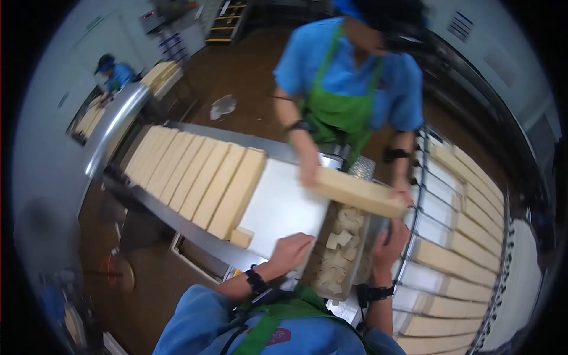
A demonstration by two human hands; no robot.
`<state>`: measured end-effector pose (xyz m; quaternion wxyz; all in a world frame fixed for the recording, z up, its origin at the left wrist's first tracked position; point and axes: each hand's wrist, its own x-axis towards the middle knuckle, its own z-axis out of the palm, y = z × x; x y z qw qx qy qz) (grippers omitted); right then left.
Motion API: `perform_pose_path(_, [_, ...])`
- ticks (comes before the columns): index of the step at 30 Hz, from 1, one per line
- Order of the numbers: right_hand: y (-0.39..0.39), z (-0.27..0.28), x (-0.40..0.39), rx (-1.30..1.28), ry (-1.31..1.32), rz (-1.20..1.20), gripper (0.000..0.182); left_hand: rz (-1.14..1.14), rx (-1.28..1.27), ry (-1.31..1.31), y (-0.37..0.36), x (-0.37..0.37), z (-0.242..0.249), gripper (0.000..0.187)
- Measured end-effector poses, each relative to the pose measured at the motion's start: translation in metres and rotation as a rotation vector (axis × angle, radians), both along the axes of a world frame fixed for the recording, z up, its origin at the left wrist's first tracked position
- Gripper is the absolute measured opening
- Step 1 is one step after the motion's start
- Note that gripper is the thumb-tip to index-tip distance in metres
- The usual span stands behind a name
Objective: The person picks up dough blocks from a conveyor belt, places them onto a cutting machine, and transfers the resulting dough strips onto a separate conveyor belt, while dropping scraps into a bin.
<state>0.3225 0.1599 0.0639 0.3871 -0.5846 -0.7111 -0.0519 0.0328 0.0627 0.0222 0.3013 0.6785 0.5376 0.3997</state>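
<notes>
My left hand [291, 251] is over the near edge of the white conveyor belt [284, 207], beside a bin [309, 284]. Its fingers are drawn together; what they hold, if anything, is hidden. My right hand [389, 245] is raised at the bin's right side, thumb and fingers apart, close under the end of a long cream-coloured block [358, 192]. Contact with that block cannot be made out. Across from me, a co-worker in a green apron grips the block with both hands above the bin. Small pale offcuts [338, 254] fill the bin.
Several long cream blocks [195, 177] lie side by side on the belt at left, with a small cut piece [241, 237] near them. At right, a barred rack [414, 236] carries more blocks [455, 260]. Another person [118, 74] works at the far left.
</notes>
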Motion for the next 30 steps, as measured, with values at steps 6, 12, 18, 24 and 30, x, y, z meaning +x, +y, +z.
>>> perform_pose_path(6, [0.041,-0.017,-0.218,-0.282,0.106,0.807,0.042,0.953,-0.07,0.283,-0.07,-0.125,-0.033,0.056])
perform_pose_path(12, [0.121,-0.091,-0.363,-0.336,0.03,0.849,0.044,0.945,-0.249,0.142,-0.08,-0.166,-0.052,0.08])
perform_pose_path(18, [0.154,-0.103,-0.422,-0.467,-0.393,0.546,0.053,0.892,-0.294,0.13,-0.069,-0.167,-0.049,0.086])
perform_pose_path(24, [0.156,-0.103,-0.433,-0.492,-0.441,0.452,0.048,0.885,-0.449,0.109,-0.059,-0.165,-0.044,0.091])
perform_pose_path(30, [0.156,-0.115,-0.371,-0.418,-0.312,0.431,0.05,0.88,-0.438,0.217,-0.047,-0.16,-0.043,0.087])
